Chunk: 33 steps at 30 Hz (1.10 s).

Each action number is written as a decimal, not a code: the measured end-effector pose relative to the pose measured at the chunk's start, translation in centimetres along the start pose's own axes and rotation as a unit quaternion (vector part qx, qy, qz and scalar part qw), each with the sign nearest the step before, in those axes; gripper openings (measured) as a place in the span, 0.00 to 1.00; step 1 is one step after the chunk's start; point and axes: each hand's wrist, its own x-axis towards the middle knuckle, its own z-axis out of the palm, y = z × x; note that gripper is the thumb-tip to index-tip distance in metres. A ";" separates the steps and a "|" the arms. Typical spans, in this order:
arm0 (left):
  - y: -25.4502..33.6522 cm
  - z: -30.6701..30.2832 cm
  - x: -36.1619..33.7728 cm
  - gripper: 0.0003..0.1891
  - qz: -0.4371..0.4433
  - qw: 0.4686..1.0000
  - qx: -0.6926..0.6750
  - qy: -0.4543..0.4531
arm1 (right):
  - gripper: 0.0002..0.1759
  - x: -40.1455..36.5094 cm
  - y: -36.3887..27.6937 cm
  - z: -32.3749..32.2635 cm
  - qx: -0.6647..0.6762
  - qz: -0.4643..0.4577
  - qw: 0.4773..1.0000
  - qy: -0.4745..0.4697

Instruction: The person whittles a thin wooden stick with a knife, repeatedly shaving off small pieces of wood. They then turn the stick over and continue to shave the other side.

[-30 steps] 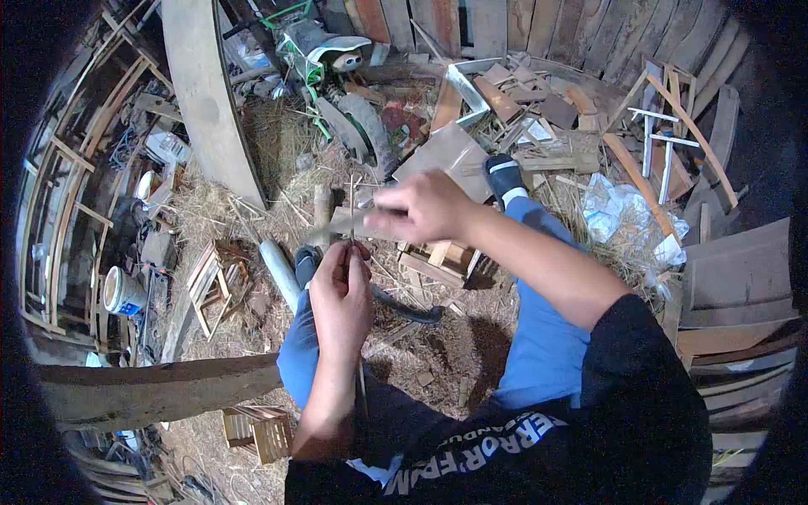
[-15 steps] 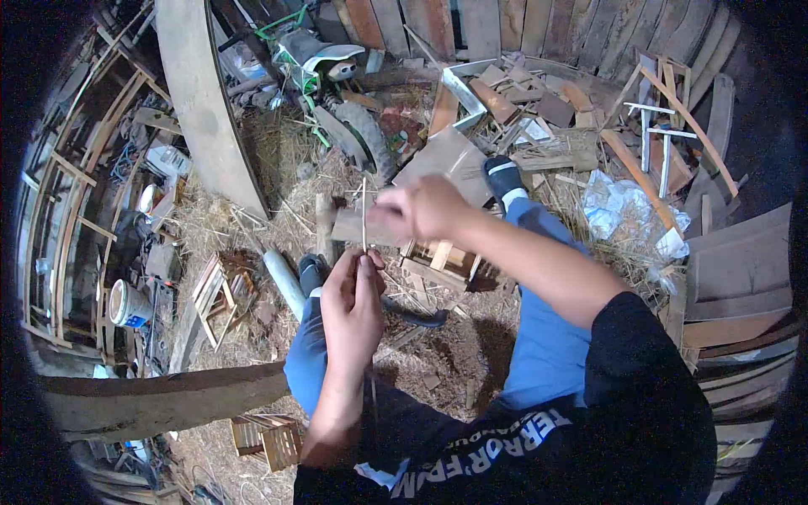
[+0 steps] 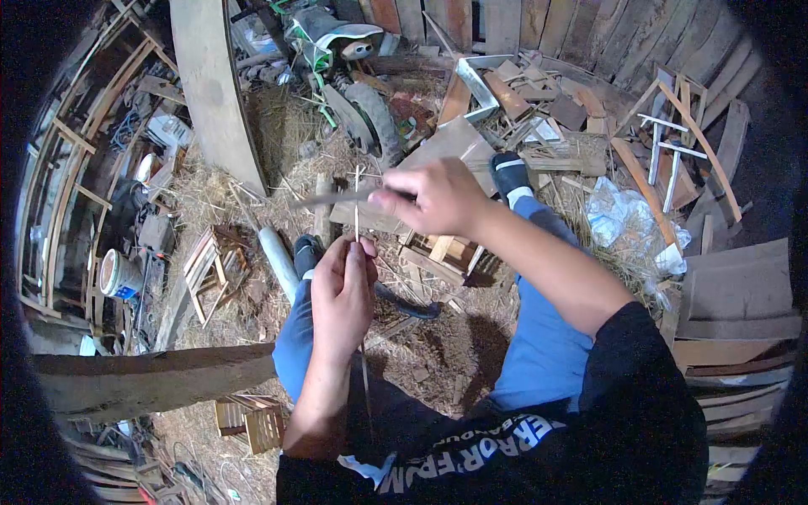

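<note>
My left hand (image 3: 343, 282) is closed around a thin wooden stick (image 3: 357, 215), its upper end pointing away from me and a long lower part running down past my wrist. Above it, my right hand (image 3: 433, 198) grips a knife (image 3: 324, 200), whose dark blade is smeared by motion and points left. The blade overlaps the stick in this view, a little above my left fingertips. Beyond my hands, on the straw-covered ground, sits a small slatted wooden crate (image 3: 439, 254).
Another slatted wooden piece (image 3: 215, 269) lies to the left, near a white bucket (image 3: 120, 276). A thick beam (image 3: 160, 379) crosses at lower left. A green and white motorbike (image 3: 337, 42) stands at the back. Scrap wood (image 3: 539, 101) and a plastic bag (image 3: 619, 215) lie at right.
My right hand has moved slightly right, and the knife blade now shows across the stick. The stick and my left hand sit slightly further left and higher in view.
</note>
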 end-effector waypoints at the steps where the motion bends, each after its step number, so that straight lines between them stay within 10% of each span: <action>1: -0.3 0.0 0.1 0.11 0.013 1.000 -0.023 0.002 | 0.25 0.0 -0.5 -0.1 -0.002 -0.021 1.000 -0.004; 24: 0.4 0.6 -0.7 0.10 0.037 0.994 0.083 0.054 | 0.25 -0.1 0.6 0.7 -0.001 -0.097 0.995 0.012; 29: 1.0 0.0 -1.1 0.11 0.006 0.996 0.077 0.037 | 0.32 2.6 5.3 -2.3 -0.117 0.189 0.975 -0.030; 33: 0.4 -0.2 -0.5 0.12 0.006 0.998 0.051 0.039 | 0.27 0.5 4.2 -1.4 0.020 0.139 0.990 0.011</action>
